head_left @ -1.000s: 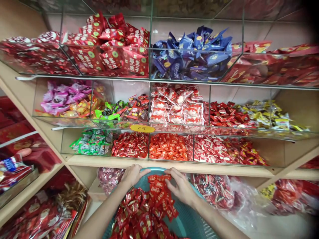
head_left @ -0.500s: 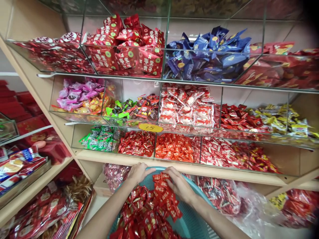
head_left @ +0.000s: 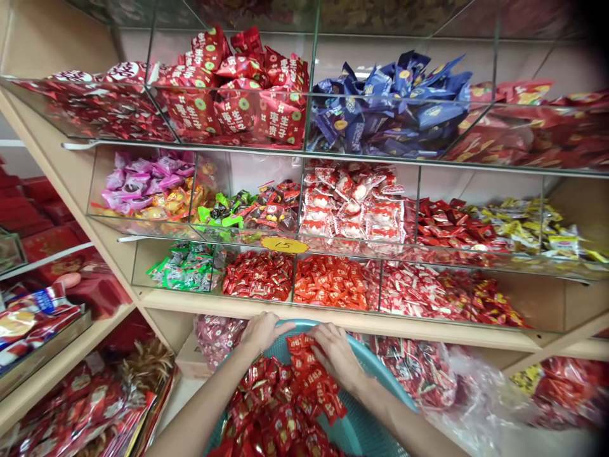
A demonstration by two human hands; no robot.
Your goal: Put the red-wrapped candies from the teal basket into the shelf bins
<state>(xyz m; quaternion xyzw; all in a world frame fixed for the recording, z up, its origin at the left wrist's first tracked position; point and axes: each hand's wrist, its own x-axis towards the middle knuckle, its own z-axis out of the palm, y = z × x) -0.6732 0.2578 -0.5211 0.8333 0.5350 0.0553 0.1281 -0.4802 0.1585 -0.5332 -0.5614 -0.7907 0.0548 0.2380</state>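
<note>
A turquoise plastic basket (head_left: pixel 380 368) stands below the shelf edge, heaped on its left side with shiny red wrapped candies (head_left: pixel 266 400). My left hand (head_left: pixel 261 333) is closed on its far rim, the thumb lying along the edge. Just to the right, my right hand (head_left: pixel 337 355) curls its fingers onto a bunch of brighter red candy packets (head_left: pixel 316 384) inside the basket, near the rim. Its palm side is hidden. Some bare basket mesh shows beneath my right forearm.
Above are glass-fronted shelves with red pouches (head_left: pixel 233 105), blue packets (head_left: pixel 390 108), white-and-red candies (head_left: pixel 352 203) and orange-red candies (head_left: pixel 330 282). A wooden shelf edge (head_left: pixel 428 330) runs just beyond the basket. Plastic bags of candy (head_left: pixel 413 371) lie right; packaged goods (head_left: pixel 33 317) sit left.
My right hand's fingers have curled more onto the bright red packets, whose top end has shifted slightly left. My left hand stays at the rim. The whole view has moved slightly.
</note>
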